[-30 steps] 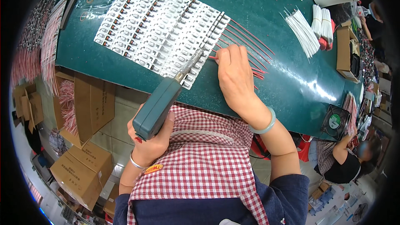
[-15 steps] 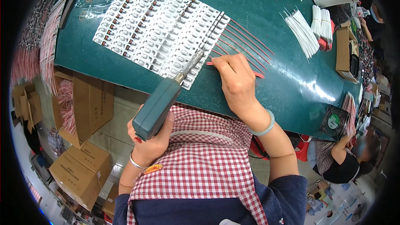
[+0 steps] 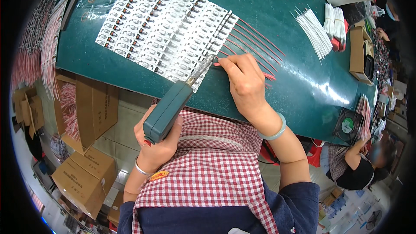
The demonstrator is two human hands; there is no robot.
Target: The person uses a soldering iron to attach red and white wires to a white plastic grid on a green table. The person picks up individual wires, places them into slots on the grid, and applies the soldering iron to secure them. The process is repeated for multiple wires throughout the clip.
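Two hands are at work, and we start with the nearer one: our left hand [image 3: 158,147] is clenched around the green soldering tool [image 3: 167,112], which is held off the table edge above our checked apron [image 3: 208,177], its metal tip [image 3: 203,68] reaching onto the near edge of the white circuit panel [image 3: 167,26]. Just beyond, our right hand [image 3: 245,80] rests on the green table [image 3: 303,86], fingers pinching the end of a red wire [image 3: 219,64] beside that tip. We judge the fingertips are close enough to the tip to be burned if the tool slips. A nudge could also shift the wire off its spot, or drag the loose red wires [image 3: 255,45] fanned out behind. Farther off lie white wires [image 3: 314,32], well apart, and cardboard boxes [image 3: 86,177] below.
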